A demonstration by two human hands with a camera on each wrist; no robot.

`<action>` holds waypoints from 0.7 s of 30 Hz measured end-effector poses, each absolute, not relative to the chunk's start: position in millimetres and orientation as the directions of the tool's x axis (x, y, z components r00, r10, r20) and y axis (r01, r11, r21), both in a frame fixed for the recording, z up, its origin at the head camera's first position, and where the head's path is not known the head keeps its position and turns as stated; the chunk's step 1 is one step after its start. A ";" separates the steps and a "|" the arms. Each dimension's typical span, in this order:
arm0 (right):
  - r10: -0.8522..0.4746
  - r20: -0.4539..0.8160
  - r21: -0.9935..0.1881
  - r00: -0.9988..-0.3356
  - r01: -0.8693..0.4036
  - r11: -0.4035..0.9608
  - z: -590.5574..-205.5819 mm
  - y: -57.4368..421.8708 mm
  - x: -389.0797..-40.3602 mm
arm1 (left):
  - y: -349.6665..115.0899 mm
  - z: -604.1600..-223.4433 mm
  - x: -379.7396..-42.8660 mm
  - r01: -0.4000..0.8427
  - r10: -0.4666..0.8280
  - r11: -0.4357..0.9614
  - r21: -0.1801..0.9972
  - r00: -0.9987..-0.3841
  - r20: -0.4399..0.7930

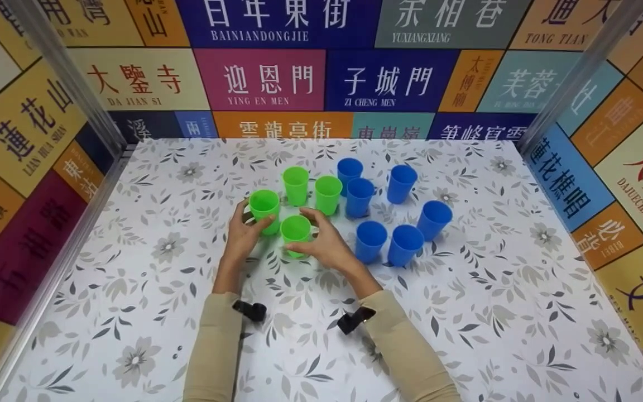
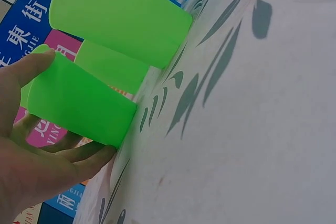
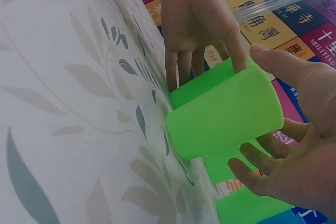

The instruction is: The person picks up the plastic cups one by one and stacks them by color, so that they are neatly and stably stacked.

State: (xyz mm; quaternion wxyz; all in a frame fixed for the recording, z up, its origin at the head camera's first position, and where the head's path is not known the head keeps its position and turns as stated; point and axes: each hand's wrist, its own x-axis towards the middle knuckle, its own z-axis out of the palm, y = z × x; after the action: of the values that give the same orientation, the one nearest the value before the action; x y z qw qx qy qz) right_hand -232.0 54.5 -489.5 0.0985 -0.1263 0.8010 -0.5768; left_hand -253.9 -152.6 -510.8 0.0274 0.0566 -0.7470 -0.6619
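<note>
My left hand (image 1: pixel 241 233) holds the left green cup (image 1: pixel 264 202), thumb on the near side and fingers around the far side. In the left wrist view this green cup (image 2: pixel 84 100) stands upright on the cloth. My right hand (image 1: pixel 330 241) is around the nearest green cup (image 1: pixel 296 229), its thumb across the front near the rim. The right wrist view shows this cup (image 3: pixel 226 114) between thumb and fingers, with the lower fingers spread apart from its wall. Just behind stand two more green cups, one at the back (image 1: pixel 296 187) and one to its right (image 1: pixel 328 195).
Several blue cups stand upright to the right, including a near one (image 1: pixel 406 245), a far-right one (image 1: pixel 435 220) and a back one (image 1: pixel 402 184). A floral cloth (image 1: pixel 165 335) covers the table. Panels with lettering (image 1: pixel 260 78) enclose the back and sides.
</note>
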 end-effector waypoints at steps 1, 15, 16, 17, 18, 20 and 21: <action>-0.310 -0.010 -0.949 -0.951 -0.088 0.302 -490.0 54.2 -232.3 | -152.6 -510.8 -254.0 -0.049 -0.118 0.114 0.992 -0.992 -0.035; -0.248 -0.009 -0.949 -0.969 -0.070 0.308 -486.4 53.9 -233.9 | -151.9 -513.4 -255.0 -0.072 -0.112 0.120 0.990 -0.992 -0.058; -0.250 -0.004 -0.952 -0.968 -0.074 0.298 -484.5 54.1 -233.7 | -151.9 -513.3 -255.1 -0.068 -0.116 0.122 0.990 -0.992 -0.054; -0.253 0.003 -0.953 -0.967 -0.079 0.291 -482.6 54.3 -233.4 | -152.0 -513.1 -255.0 -0.062 -0.116 0.121 0.991 -0.992 -0.048; -0.255 0.011 -0.955 -0.967 -0.085 0.284 -480.6 54.6 -232.9 | -152.0 -512.8 -254.9 -0.056 -0.117 0.120 0.991 -0.992 -0.042; -0.256 0.030 -0.958 -0.966 -0.100 0.268 -477.2 55.1 -232.1 | -152.2 -512.4 -254.9 -0.043 -0.120 0.115 0.992 -0.992 -0.029; -0.257 0.038 -0.960 -0.966 -0.107 0.260 -475.7 55.4 -231.7 | -152.3 -512.5 -254.9 -0.041 -0.122 0.115 0.992 -0.992 -0.027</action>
State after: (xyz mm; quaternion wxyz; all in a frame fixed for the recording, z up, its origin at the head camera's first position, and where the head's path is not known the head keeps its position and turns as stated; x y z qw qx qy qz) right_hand -231.7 55.4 -475.7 0.0629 -0.1149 0.7913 -0.5972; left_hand -254.9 -152.3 -512.5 0.0305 0.0548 -0.7462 -0.6628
